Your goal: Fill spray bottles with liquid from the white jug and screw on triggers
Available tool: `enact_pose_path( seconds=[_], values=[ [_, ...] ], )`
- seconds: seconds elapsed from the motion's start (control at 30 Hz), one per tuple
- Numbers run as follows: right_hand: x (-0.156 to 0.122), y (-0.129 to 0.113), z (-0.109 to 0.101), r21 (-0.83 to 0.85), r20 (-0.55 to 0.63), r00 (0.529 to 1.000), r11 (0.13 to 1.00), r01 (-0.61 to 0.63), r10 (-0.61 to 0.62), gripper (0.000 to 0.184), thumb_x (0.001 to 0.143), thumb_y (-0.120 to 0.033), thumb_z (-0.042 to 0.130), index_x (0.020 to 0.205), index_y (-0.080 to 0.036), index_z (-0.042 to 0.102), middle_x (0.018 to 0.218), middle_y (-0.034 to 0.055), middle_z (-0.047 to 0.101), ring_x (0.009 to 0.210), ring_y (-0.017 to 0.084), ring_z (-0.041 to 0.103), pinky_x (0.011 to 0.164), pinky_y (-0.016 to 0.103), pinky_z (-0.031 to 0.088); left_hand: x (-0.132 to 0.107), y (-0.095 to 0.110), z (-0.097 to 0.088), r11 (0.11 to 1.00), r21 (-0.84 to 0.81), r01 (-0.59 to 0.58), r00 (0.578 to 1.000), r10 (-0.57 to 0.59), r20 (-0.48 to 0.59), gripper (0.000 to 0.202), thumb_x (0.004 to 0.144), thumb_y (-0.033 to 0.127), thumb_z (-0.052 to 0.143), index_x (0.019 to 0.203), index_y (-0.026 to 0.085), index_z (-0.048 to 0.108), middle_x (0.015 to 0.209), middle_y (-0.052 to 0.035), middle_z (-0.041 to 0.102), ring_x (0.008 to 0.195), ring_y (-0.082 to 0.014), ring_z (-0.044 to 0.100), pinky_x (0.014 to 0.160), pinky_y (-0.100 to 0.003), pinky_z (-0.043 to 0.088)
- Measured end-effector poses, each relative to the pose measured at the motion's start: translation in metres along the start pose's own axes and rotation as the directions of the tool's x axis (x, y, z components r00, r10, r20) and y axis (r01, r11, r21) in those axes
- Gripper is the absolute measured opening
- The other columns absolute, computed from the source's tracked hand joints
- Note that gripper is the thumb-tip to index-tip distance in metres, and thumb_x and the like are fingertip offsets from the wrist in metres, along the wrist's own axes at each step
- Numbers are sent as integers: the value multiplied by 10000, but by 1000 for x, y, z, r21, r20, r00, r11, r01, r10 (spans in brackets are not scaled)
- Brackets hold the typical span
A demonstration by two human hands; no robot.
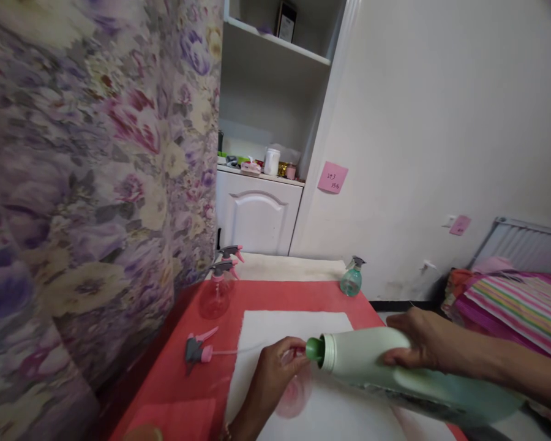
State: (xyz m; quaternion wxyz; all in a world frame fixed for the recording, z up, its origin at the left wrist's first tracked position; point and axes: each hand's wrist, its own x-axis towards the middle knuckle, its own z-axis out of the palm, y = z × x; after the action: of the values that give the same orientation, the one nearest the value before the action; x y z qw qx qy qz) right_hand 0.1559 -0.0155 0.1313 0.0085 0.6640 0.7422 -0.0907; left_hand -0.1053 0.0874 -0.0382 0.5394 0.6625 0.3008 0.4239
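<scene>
My right hand (417,343) grips a large pale green bottle (367,352), tipped nearly level with its open mouth to the left. A green spout shows in that mouth, close above my left hand (278,367). The fingers of my left hand are closed at the neck of a clear pink bottle (294,397), which stands on a white sheet. Its neck is mostly hidden by the fingers. To the left lies a grey and pink spray head (197,350) with its thin tube pointing right.
Pink spray bottles (215,300) stand at the table's back left, and a teal spray bottle (351,282) at the back right. A red cloth (275,294) covers the table. A floral curtain (96,184) hangs close on the left; a bed (518,294) is at right.
</scene>
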Motion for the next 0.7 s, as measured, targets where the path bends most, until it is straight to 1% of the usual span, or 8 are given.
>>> enact_pose_path(
  seconds=[0.33,0.57,0.7],
  values=[
    [1,8,5,-45,-25,999,999,23,-24,524,796,-698,554,767,-179,616,665,28,653,540,130,538,468,233,298,0,3,0,995,-18,-93,996,93,-5,127,720,226,679,827,184,731,886,-64,713,892,-215,648,822,-285,486],
    [-1,3,-1,-43,-14,1000,999,24,-25,530,795,-699,553,787,-175,633,676,43,665,558,150,579,475,238,318,0,2,0,994,-22,-108,994,108,-12,117,721,219,688,824,189,734,897,-71,706,904,-223,651,829,-297,488],
    [-1,0,-4,-44,-7,1000,999,11,-12,499,795,-672,577,795,-178,644,682,48,676,572,162,597,485,240,333,0,3,0,995,-9,-103,995,103,-7,120,729,223,689,833,187,735,894,-71,706,895,-217,646,834,-296,485]
  ],
)
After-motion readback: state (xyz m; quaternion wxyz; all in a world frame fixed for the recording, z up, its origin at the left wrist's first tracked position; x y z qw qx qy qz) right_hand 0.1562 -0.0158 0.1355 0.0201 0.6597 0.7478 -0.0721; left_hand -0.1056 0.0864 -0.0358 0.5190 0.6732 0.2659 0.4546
